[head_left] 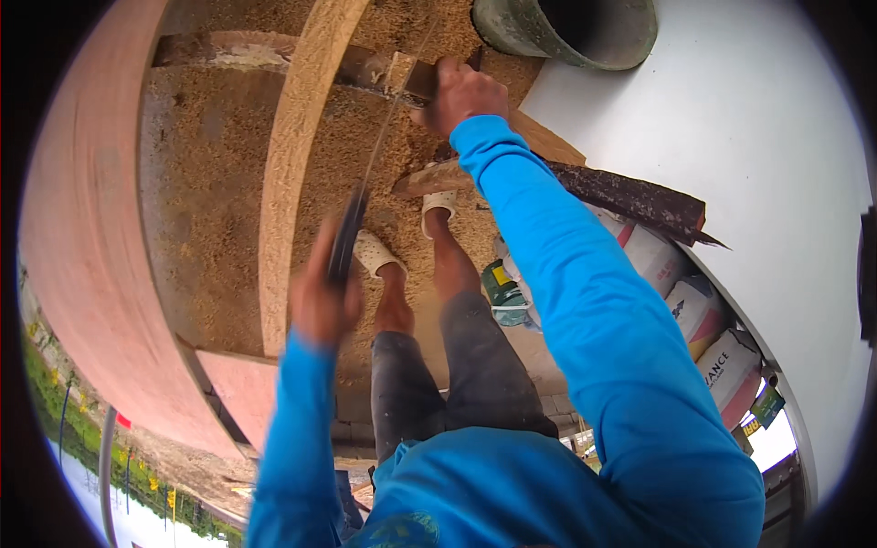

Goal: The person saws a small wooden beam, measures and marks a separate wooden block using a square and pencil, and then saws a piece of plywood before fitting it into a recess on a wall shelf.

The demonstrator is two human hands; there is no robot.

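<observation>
My left hand point(324, 290), slightly blurred, is wrapped round the black handle of a handsaw point(343, 242). The thin saw blade point(378, 146), seen nearly edge-on, runs up and away to a dark length of wood point(365, 69). It meets the wood at a pale, bare patch close to my right hand. My right hand point(468, 99) is closed over the wood's right end point(421, 82), just right of the blade. The underside of that grip is hidden.
A long pale plank point(306, 146) stands left of the saw. Sawdust point(215, 183) covers the ground. A bark-covered slab point(630, 203) lies under my right forearm. A grey bucket point(585, 36), stacked sacks point(731, 370), a white panel point(749, 146) and a pinkish board point(100, 201) surround the spot.
</observation>
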